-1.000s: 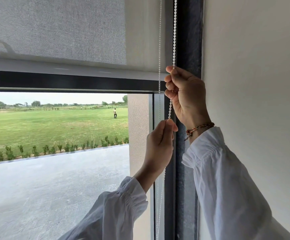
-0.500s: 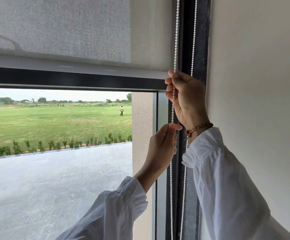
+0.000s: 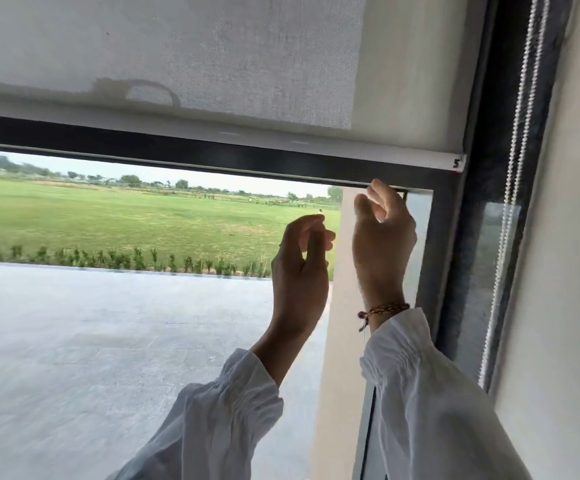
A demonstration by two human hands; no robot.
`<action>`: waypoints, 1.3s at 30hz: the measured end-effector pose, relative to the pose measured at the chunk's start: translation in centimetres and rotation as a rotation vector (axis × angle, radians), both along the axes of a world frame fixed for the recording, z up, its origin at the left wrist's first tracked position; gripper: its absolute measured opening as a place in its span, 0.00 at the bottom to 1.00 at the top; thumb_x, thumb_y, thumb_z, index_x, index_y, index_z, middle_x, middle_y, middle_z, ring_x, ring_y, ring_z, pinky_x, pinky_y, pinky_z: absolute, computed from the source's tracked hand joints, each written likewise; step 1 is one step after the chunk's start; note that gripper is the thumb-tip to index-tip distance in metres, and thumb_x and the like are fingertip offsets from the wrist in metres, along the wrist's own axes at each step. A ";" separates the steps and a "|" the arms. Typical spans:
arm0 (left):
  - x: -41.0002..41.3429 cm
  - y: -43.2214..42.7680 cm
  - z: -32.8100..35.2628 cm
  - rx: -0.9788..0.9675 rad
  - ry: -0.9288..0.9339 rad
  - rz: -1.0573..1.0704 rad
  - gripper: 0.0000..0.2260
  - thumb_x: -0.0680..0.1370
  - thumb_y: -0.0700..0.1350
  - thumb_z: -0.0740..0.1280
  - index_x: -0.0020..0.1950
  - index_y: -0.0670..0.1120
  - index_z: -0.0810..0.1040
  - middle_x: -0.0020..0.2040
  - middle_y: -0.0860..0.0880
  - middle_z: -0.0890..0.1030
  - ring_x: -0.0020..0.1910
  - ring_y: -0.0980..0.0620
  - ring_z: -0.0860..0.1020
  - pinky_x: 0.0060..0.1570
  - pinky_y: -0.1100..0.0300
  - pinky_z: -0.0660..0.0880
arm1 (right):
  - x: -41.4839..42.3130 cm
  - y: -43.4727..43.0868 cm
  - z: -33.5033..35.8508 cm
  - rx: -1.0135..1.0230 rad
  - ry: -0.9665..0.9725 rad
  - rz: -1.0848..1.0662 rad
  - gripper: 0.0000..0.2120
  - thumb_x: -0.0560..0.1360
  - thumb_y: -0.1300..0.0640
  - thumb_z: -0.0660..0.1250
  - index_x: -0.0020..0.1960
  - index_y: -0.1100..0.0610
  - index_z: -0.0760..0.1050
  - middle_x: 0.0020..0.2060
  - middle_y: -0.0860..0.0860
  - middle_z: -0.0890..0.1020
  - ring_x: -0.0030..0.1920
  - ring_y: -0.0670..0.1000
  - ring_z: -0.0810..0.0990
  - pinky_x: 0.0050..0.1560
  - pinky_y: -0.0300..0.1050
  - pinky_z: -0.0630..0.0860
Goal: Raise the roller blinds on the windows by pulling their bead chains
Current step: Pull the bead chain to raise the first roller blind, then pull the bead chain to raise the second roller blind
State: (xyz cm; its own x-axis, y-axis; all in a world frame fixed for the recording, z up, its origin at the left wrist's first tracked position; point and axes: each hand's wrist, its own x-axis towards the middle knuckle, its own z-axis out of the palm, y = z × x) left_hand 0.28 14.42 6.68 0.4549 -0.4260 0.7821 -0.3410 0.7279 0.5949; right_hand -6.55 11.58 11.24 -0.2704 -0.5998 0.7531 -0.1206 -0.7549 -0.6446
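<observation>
White bead chain (image 3: 515, 188) hangs vertically, untouched; both hands' fingers (image 3: 373, 199) loosely curled, empty.

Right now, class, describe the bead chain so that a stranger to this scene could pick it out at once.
Start at the big window and go right, past its dark frame towards the pale wall. There the bead chain hangs as two thin white beaded strands, top to bottom. Neither hand touches it, and nothing else there is beaded.

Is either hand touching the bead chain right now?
Apart. The head view shows the bead chain hanging right of both the left hand and right hand.
</observation>
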 end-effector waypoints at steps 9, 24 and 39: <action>22.4 14.5 -1.1 -0.196 -0.045 0.400 0.07 0.77 0.45 0.57 0.48 0.52 0.74 0.33 0.55 0.80 0.34 0.52 0.79 0.33 0.62 0.73 | 23.4 11.0 -3.2 0.022 -0.052 0.517 0.08 0.76 0.58 0.63 0.53 0.55 0.78 0.46 0.50 0.83 0.35 0.47 0.83 0.45 0.53 0.81; 63.2 45.1 -3.1 -0.082 -0.064 0.866 0.05 0.75 0.50 0.59 0.45 0.55 0.74 0.33 0.56 0.80 0.29 0.54 0.76 0.30 0.66 0.70 | 67.7 39.1 -5.6 0.108 -0.171 1.223 0.06 0.76 0.61 0.63 0.47 0.55 0.79 0.38 0.49 0.83 0.28 0.44 0.78 0.33 0.39 0.77; 101.8 65.5 -5.3 -0.059 0.045 1.093 0.06 0.73 0.52 0.60 0.46 0.56 0.76 0.35 0.52 0.79 0.31 0.55 0.76 0.29 0.67 0.70 | 108.7 59.8 -6.5 0.233 -0.116 1.615 0.06 0.76 0.60 0.63 0.47 0.55 0.79 0.37 0.50 0.84 0.27 0.45 0.78 0.35 0.43 0.76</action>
State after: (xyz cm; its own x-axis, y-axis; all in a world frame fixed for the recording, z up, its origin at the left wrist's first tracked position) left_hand 102.03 79.95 1.43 0.5929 0.2623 0.7614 -0.7989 0.0728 0.5970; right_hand 102.15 71.35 4.78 0.6684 -0.3912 0.6327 0.7063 0.0669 -0.7047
